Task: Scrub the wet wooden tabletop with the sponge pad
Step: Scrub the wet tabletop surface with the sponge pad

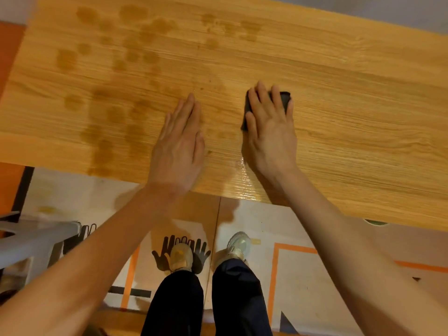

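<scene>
The wooden tabletop (pixel 339 93) fills the upper half of the head view. Dark wet blotches (pixel 116 98) cover its left part, and a glossy wet streak (pixel 242 180) shines near the front edge. A dark sponge pad (pixel 284 100) lies flat on the wood at centre right. My right hand (pixel 270 132) presses down on the pad with fingers spread over it, hiding most of it. My left hand (pixel 179 146) rests flat on the wood to the left of the pad, fingers together, holding nothing.
A grey plastic stool (pixel 36 238) stands on the floor at the lower left, below the table's front edge. My legs and shoes (pixel 208 253) stand on a patterned floor mat. An orange wall strip runs along the far left.
</scene>
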The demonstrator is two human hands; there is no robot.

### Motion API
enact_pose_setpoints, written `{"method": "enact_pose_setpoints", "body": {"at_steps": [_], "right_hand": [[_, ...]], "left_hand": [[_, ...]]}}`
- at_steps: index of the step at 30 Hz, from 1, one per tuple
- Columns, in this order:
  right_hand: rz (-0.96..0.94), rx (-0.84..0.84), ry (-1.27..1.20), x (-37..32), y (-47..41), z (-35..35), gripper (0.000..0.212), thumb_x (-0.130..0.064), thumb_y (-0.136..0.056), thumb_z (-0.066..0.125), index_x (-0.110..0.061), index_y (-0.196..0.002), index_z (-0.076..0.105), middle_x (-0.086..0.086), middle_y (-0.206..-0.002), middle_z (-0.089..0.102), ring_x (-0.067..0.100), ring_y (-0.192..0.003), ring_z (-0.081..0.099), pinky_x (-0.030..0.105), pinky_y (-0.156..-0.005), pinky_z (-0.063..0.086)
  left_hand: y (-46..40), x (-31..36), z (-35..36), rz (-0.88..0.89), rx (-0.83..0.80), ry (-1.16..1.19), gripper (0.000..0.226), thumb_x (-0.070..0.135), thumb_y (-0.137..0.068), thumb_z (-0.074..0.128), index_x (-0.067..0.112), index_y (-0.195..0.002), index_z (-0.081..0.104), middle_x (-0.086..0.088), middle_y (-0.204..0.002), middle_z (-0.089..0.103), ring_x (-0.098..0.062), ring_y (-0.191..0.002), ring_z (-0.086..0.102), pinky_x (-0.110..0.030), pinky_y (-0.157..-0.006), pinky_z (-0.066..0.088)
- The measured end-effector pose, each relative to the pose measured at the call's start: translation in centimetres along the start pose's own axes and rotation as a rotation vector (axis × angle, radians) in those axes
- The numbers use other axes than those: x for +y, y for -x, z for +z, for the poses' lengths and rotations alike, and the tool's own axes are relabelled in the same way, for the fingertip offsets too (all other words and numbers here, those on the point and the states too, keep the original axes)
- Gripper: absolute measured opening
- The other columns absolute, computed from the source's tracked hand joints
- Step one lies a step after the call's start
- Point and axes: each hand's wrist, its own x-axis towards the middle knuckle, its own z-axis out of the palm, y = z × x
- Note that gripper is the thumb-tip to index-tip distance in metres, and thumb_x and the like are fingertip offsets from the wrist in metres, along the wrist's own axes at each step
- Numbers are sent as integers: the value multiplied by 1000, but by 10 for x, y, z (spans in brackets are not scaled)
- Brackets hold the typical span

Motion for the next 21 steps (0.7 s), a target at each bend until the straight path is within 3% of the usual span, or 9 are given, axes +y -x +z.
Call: {"method": "enact_pose_setpoints", "body": {"at_steps": [4,7,9,13,16,21], "right_hand": [[-253,-143,16,-16,97,-5,47,-27,-105,28,-16,-150,31,0,-160,22,17,-150,8,43,-123,6],[-300,-173,60,10,88,-15,48,-30,-104,27,-17,-150,32,0,-159,24,18,-149,11,43,-122,8],[-156,-115,80,45,79,-27,48,-29,-104,27,-15,-149,33,4,-158,26,23,-148,16,45,-121,10],[318,52,53,102,87,-47,50,-25,-102,25,-10,-149,32,9,-159,22,28,-149,13,51,-120,10],[487,187,68,57,86,-26,51,-24,-101,23,-7,-148,32,12,-158,24,32,-148,16,53,-119,11],[167,106,83,-65,91,32,50,-28,-103,21,-15,-149,34,4,-158,28,23,-148,18,48,-121,16]], "left_hand": [[19,-9,3,34,6,-64,55,24,-109,24,1,-158,23,-11,-168,16,-22,-156,13,-37,-128,8],[17,-8,3,34,-1,-98,55,26,-109,22,2,-158,21,-11,-168,14,-23,-156,12,-38,-128,9],[17,-8,3,38,-5,-106,55,25,-109,22,2,-159,20,-12,-168,14,-23,-157,11,-37,-129,7],[18,-8,5,49,6,-114,55,24,-108,22,0,-158,21,-14,-168,14,-24,-157,11,-36,-128,6],[18,-9,4,53,1,-128,56,25,-108,20,-1,-158,22,-16,-167,15,-26,-156,12,-38,-128,6],[16,-11,5,68,15,-127,55,24,-109,22,0,-158,21,-15,-168,16,-24,-157,12,-35,-128,4]]}}
